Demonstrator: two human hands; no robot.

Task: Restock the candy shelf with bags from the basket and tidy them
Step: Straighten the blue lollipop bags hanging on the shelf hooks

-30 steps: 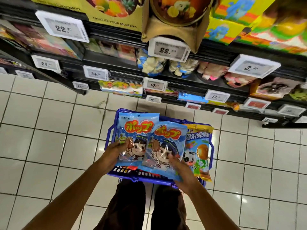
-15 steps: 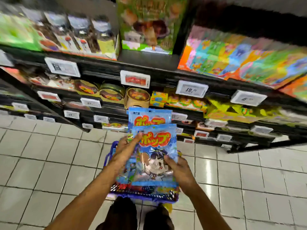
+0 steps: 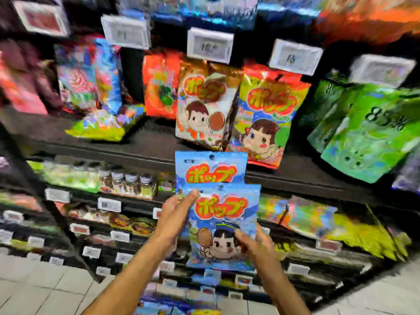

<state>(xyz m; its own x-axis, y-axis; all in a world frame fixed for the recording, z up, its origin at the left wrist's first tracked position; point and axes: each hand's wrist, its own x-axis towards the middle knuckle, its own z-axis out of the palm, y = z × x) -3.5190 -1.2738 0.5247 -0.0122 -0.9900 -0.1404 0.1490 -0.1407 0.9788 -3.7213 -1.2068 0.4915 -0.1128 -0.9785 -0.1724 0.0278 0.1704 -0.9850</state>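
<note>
Blue candy bags (image 3: 223, 226), red-orange lettering

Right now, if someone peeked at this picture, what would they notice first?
Probably the two bright blue candy bags held up in the middle: the front bag overlaps the back bag, with the left hand gripping the left edge and the right hand holding the lower right. Just above them, a white bag and a yellow bag with cartoon faces stand on the dark shelf.
</note>
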